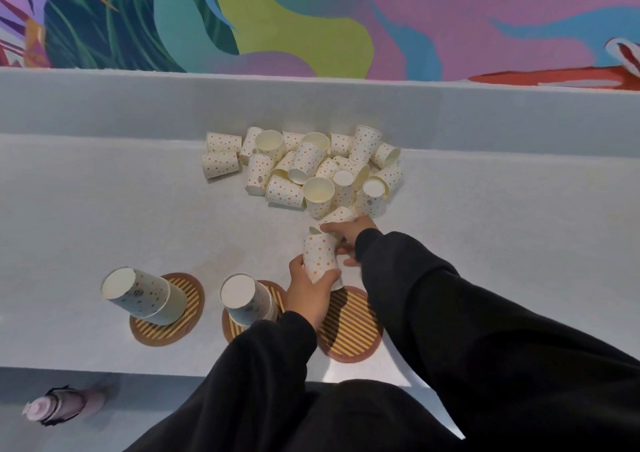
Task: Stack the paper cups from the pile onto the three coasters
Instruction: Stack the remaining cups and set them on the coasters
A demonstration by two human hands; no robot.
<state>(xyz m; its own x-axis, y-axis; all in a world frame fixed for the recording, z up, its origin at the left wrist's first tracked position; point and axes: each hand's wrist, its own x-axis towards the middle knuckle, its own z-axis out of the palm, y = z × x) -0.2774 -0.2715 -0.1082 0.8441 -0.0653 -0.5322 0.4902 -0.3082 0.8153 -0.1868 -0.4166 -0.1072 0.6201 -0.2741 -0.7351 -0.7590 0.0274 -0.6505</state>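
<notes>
Partly hiding one coaster (349, 327), the left hand (308, 296) grips a cup (320, 257); the right hand (349, 233) clasps its top.

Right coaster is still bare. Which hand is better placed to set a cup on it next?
Left. The left hand grips a dotted cup right at the far edge of the bare coaster. The right hand is farther out by the pile, its grip unclear.

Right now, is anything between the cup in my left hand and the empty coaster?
Nothing visible. The left hand holds the cup at the far edge of the bare coaster; the nearest stack stands on the middle coaster.
</notes>
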